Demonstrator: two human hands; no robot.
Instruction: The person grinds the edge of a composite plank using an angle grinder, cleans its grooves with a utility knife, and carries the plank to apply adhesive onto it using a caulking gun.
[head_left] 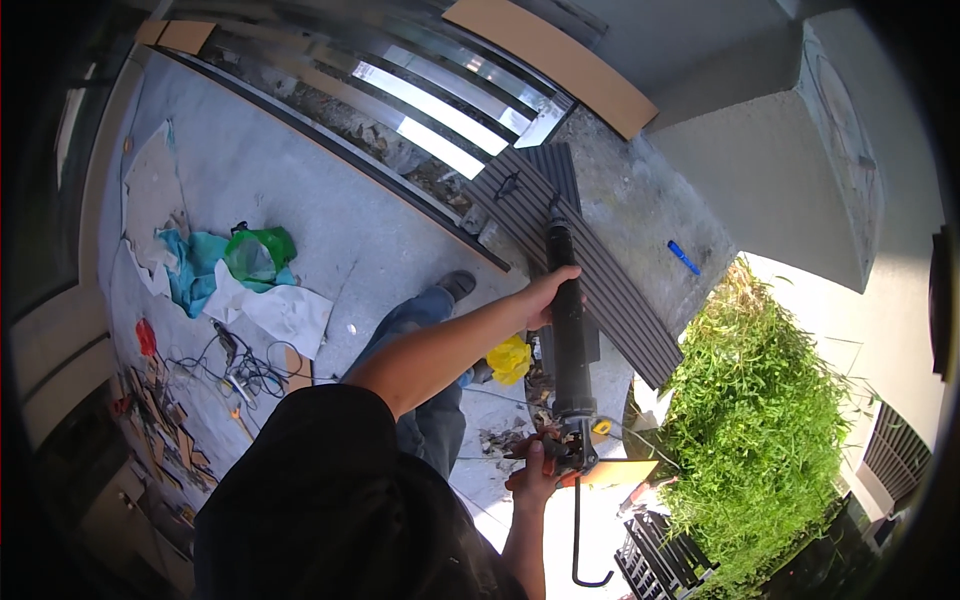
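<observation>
A caulking gun [571, 340] with a long black barrel is in both my hands, its nozzle end pointing away from me. My left hand [548, 297] is wrapped round the barrel's upper part. Lower down, my right hand [537, 472] grips the orange-and-black handle, and the hooked rod sticks out behind it. The nozzle end lies over a dark grey grooved decking board [625, 305]; whether it touches cannot be told. A small black piece or smear [509, 186] sits on the board left of the nozzle. Another grooved board [556, 168] lies partly hidden beneath it.
A blue marker [683, 257] lies on the concrete ledge. Near my feet is a yellow bag or cloth [510, 360]. Green plastic [260, 254], cables [255, 372] and several offcuts [160, 425] cover the left floor. Leafy plants [755, 410] grow right. A brown board [560, 60] lies at the far side.
</observation>
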